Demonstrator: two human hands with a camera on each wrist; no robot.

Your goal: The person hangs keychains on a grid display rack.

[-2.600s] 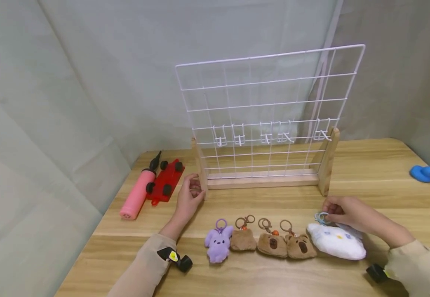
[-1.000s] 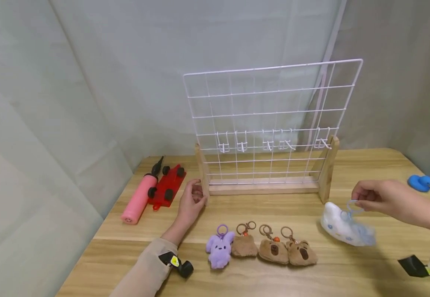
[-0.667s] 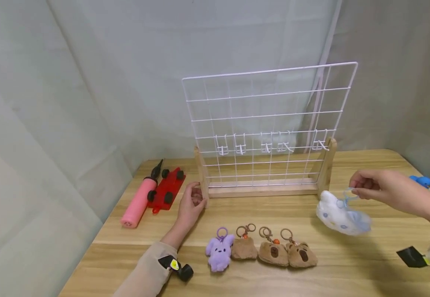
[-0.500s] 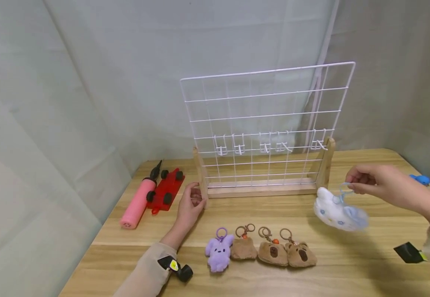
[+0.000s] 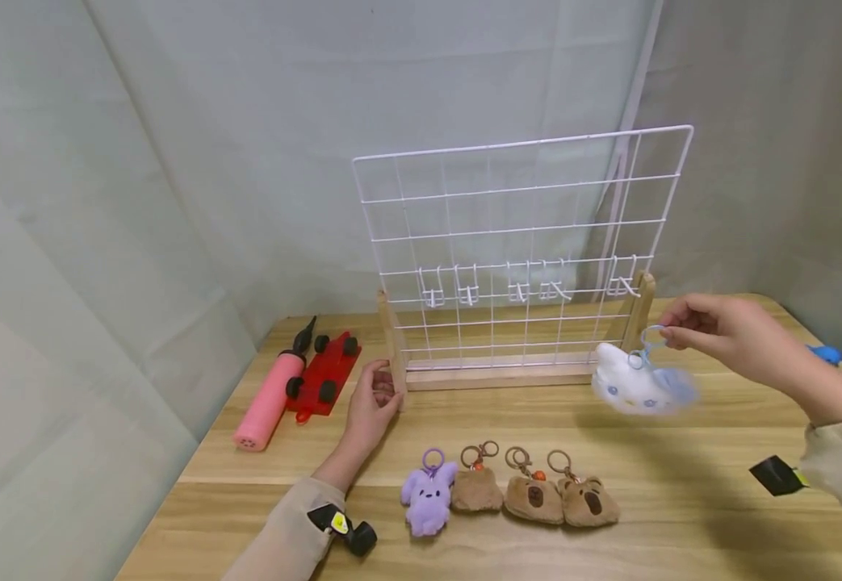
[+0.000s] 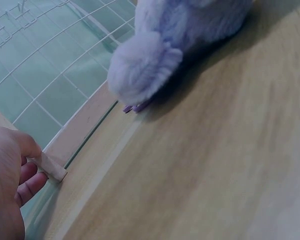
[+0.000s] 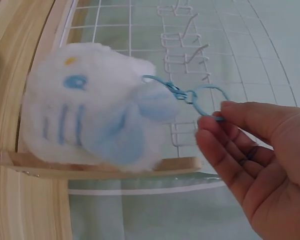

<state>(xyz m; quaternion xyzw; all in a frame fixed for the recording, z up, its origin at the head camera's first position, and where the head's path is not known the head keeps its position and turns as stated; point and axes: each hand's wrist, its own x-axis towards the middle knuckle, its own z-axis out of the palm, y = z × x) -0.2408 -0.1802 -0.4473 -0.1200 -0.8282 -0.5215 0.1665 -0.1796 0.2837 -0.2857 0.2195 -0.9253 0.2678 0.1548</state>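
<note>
My right hand point(image 5: 747, 343) pinches the light-blue ring of a white plush keychain point(image 5: 627, 389) between thumb and fingertips. The plush, with blue eyes and a pale blue bow, hangs in the air before the right wooden leg of a white wire grid rack point(image 5: 493, 378). In the right wrist view the blue clasp point(image 7: 177, 92) shows between ring and plush. My left hand point(image 5: 370, 411) grips the foot of the rack's left wooden leg point(image 6: 52, 167). Several white hooks point(image 5: 468, 295) sit in a row on the grid, with nothing hung on them.
A purple plush keychain point(image 5: 428, 500) and three brown ones, one of them a bear point(image 5: 591, 504), lie in a row nearer me. At left are a pink hand pump point(image 5: 266, 403) and a red toy car point(image 5: 326, 375). A blue duck point(image 5: 827, 353) is partly hidden behind my right arm.
My right hand has lifted the white plush keychain off the table by its ring, then carried it forward and left toward the rack. The left hand stays at the rack's foot.
</note>
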